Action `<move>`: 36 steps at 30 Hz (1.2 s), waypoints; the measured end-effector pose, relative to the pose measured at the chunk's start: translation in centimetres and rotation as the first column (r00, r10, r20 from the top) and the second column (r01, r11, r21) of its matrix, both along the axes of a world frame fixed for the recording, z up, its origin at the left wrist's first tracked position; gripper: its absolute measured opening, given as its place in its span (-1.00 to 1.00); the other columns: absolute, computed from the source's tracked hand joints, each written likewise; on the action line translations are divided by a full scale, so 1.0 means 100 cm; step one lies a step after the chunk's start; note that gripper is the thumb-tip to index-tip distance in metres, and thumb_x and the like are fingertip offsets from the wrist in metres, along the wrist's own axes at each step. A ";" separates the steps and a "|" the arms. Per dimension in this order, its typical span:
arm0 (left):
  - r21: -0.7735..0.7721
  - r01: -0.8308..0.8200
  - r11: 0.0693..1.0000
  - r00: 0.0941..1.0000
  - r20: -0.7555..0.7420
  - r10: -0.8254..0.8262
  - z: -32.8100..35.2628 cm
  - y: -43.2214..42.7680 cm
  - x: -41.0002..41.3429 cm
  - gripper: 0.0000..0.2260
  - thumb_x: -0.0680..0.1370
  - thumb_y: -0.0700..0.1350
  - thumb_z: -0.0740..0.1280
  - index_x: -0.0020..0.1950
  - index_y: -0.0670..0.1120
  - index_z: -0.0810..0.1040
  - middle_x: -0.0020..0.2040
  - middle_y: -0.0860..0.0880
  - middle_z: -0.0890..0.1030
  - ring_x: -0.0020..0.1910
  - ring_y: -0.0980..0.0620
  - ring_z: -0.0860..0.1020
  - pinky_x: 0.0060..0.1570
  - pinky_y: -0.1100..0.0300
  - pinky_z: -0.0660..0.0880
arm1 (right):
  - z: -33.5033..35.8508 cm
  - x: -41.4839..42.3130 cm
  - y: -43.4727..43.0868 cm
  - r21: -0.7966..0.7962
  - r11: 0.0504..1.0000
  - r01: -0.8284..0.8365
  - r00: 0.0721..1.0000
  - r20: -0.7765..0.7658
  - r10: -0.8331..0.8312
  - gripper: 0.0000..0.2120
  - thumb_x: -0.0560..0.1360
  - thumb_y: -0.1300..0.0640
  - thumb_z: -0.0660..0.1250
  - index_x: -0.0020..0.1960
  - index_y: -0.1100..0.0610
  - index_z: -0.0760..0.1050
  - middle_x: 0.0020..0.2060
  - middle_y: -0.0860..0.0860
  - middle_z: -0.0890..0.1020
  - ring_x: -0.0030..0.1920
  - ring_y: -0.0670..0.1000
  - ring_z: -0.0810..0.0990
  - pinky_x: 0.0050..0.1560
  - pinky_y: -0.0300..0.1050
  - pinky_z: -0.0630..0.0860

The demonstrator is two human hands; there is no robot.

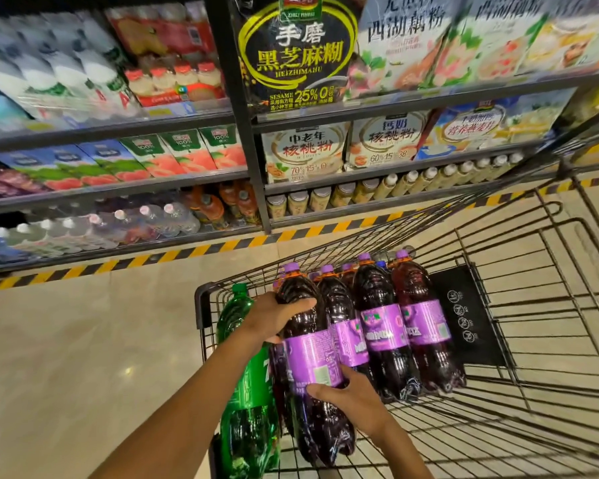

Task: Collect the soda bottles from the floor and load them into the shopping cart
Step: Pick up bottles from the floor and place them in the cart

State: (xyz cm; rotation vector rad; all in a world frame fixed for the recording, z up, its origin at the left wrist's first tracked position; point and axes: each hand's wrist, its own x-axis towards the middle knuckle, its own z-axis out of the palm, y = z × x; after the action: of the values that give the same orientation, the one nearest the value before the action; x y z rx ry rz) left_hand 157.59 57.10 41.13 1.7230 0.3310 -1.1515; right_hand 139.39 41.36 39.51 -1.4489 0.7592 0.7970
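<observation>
Two hands hold one purple soda bottle (308, 357) in the head view, low in the near left part of the shopping cart (200, 305): the left hand (277, 319) curls round its dark shoulder below the cap, and the right hand (353, 399) grips lower, fingers at the label's bottom edge. It sits between a green bottle (246, 392) on its left and a row of purple bottles (377, 326) on its right, caps pointing far. To seat it well, it should probably go down flat, parallel to that row, with fingers slipped free before the gap pinches them.
</observation>
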 end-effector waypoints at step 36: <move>0.094 -0.009 0.996 0.974 0.225 -0.012 -0.019 -0.035 -0.023 -0.61 0.42 0.25 0.53 0.02 -0.02 0.63 -0.10 -0.06 0.73 -0.13 -0.08 0.72 -0.04 -0.10 0.68 | 0.006 -0.013 -0.014 -0.434 0.897 -0.088 0.996 -0.020 0.088 -0.05 0.08 -0.71 0.39 0.27 -0.13 0.54 0.17 -0.13 0.57 0.13 0.00 0.65 0.27 0.11 0.57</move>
State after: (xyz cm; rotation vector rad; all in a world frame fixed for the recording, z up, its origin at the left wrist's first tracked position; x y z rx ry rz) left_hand 155.28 53.58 39.23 1.9164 0.2475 -0.9420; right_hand 138.06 39.93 40.08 -1.8951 0.9159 0.7223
